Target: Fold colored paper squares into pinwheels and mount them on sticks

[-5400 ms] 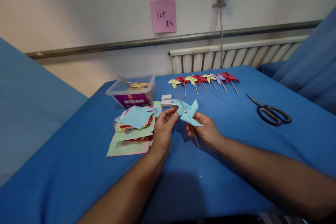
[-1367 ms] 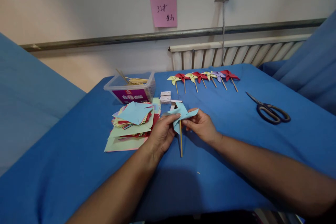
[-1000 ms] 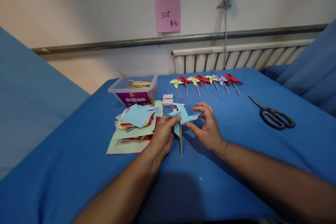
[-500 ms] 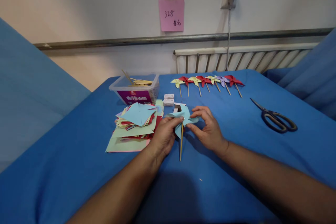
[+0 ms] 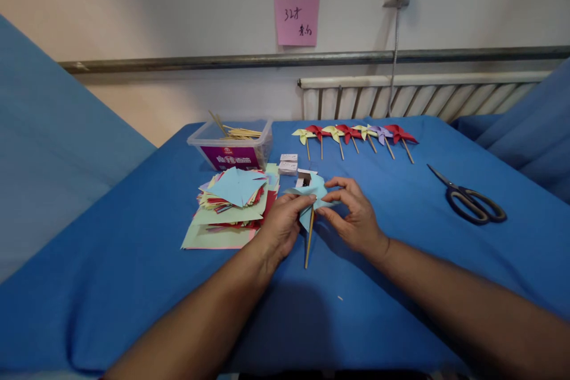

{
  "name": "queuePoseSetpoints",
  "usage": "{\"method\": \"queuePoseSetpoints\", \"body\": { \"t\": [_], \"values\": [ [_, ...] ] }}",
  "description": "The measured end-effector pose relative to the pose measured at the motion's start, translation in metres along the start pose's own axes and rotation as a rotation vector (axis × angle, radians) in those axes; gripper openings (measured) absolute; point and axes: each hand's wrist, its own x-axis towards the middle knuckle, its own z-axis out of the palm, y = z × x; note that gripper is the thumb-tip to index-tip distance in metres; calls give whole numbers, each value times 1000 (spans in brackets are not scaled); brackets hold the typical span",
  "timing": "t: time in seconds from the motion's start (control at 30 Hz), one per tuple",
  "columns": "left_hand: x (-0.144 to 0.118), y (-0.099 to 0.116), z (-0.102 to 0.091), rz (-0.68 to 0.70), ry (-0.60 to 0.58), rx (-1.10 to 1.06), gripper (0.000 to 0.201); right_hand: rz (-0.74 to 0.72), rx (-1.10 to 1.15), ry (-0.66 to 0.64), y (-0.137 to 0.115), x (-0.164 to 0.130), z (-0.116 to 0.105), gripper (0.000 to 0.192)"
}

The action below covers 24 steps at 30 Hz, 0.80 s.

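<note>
The light-blue paper pinwheel [image 5: 312, 193] sat just above the blue counter [image 5: 133, 261], a little toward 12 o'clock from the middle of the view, held between both hands. Its wooden stick [image 5: 309, 238] ran down from the paper toward 6 o'clock, the lower end near the cloth or touching it — I could not tell which.

The left hand [image 5: 280, 227] came in from 7 o'clock, its fingers [image 5: 303, 200] clenched on the paper's left side where the stick joined it. The right hand [image 5: 356, 219] came in from 4 o'clock, its fingers [image 5: 335, 195] pinching the paper's right-hand vane, with the thumb below and the forefinger above.

At 9 o'clock from the pinwheel, just beside the left hand, lay a loose stack of coloured paper squares [image 5: 231, 205], with a light-blue sheet on top. Beyond that, toward 11 o'clock, stood a clear plastic tub [image 5: 231, 145] holding more wooden sticks. Small white boxes [image 5: 288, 163] lay between the tub and the pinwheel.

At 12 to 1 o'clock a row of finished pinwheels [image 5: 356, 133] — yellow, red and purple — lay side by side on the counter. A pair of black-handled scissors [image 5: 472, 205] lay well apart at 3 o'clock. A pink note [image 5: 296, 7] was stuck on the wall behind.
</note>
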Motion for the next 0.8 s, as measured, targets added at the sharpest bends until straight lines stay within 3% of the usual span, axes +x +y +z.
{"method": "queuePoseSetpoints", "body": {
  "t": [0.23,0.57,0.8],
  "values": [
    [3,-2,-2,-77,-40,-53,11,134,163,12,0,1,1,6],
    [2,-1,-1,49,33,-3,15,262,244,-7,5,0,3,11],
    [5,-6,-2,59,19,41,27,513,508,-20,10,-3,13,18]
  ]
}}
